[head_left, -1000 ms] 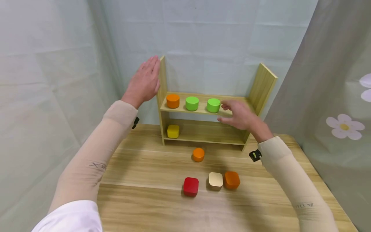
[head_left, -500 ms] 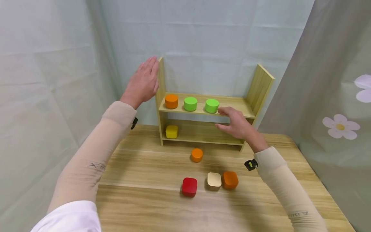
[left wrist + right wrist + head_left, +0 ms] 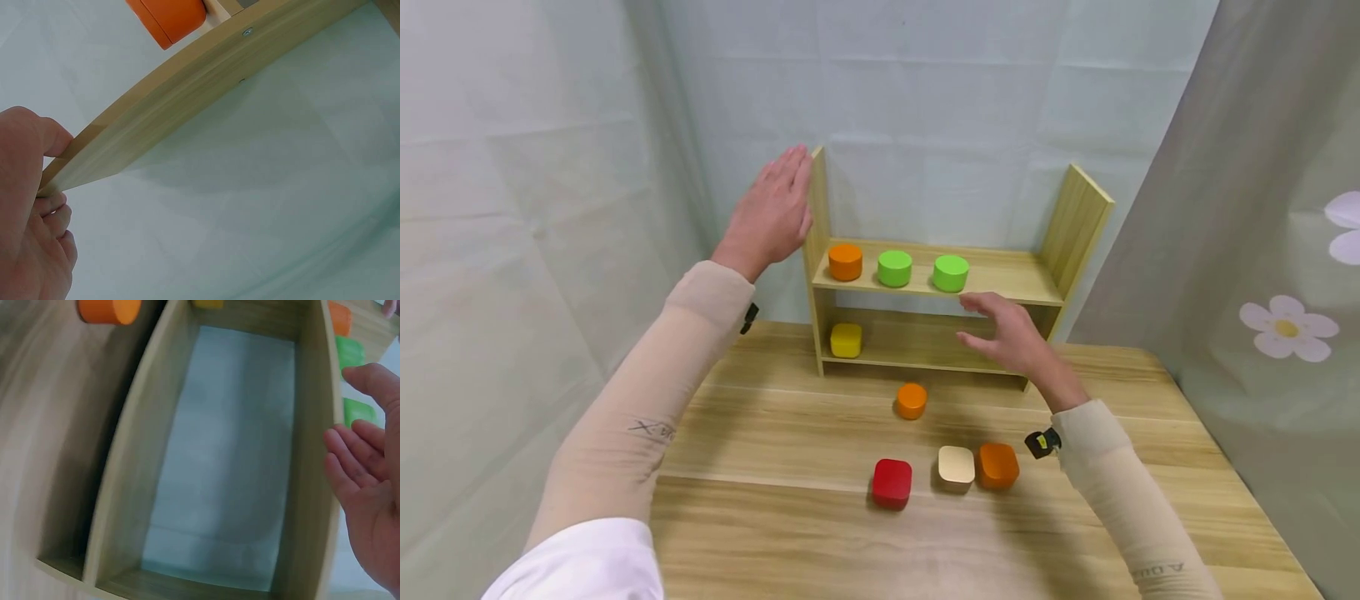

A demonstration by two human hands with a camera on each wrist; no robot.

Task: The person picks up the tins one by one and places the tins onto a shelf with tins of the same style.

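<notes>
wooden shelf steadied, right hand clear of it

the left hand (image 3: pixel 772 212) lay flat, fingers straight, against the shelf (image 3: pixel 1000 287) side panel. the right hand (image 3: pixel 1011 337) hovered slack and empty, just below the right-most green cylinder (image 3: pixel 951 272).

the head view looks down and forward over the table (image 3: pixel 790 533) at the shelf (image 3: pixel 1000 283), frame centre. the left wrist view hugs its side panel (image 3: pixel 187 106); the right wrist view peers close into its lower compartment (image 3: pixel 231 456).
</notes>
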